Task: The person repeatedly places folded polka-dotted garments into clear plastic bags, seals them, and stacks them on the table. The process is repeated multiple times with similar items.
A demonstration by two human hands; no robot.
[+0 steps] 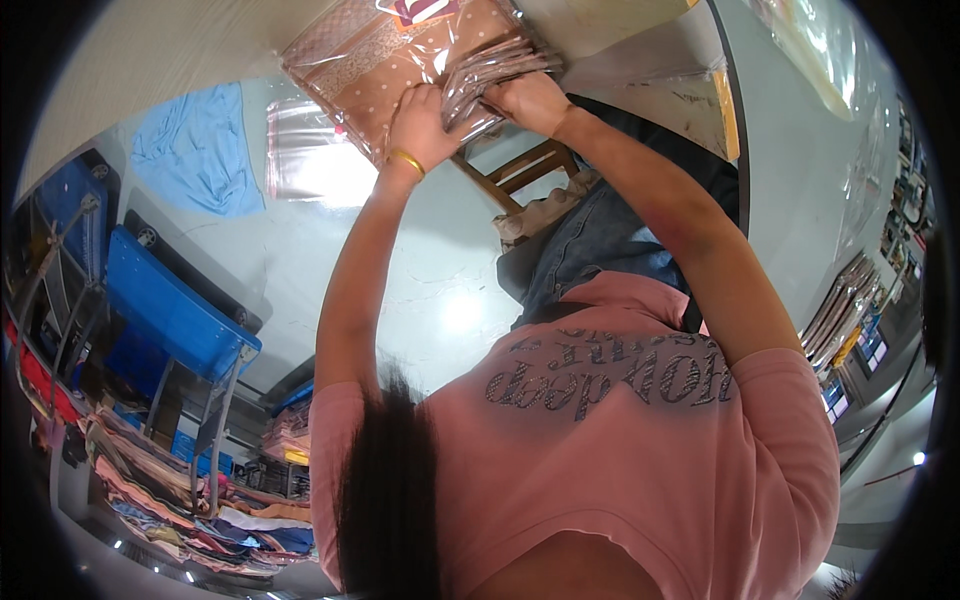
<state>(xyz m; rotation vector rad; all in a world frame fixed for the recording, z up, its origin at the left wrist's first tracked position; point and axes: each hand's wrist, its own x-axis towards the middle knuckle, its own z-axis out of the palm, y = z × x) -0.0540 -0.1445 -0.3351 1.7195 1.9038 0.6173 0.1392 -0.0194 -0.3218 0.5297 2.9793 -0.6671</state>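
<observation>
A brown, polka-dotted garment in a clear plastic bag (365,75) lies in front of me at the top of the view, with a lace-like band across it. Over its right part is a layered bunch of clear plastic packets (490,72). My left hand (422,128), with a yellow bangle at the wrist, has bent fingers on the bagged garment and its thumb against the packets' near edge. My right hand (530,102) is closed on the packets' right end. Its fingertips are partly hidden among the shiny layers.
A pale table (180,50) spans the far left. Light blue cloth (195,150) and clear plastic bags (300,165) lie left of the garment. Blue trolleys (175,300) and piled garments (190,505) are at left. A wooden stool (530,172) and an open carton (670,110) stand near my right arm.
</observation>
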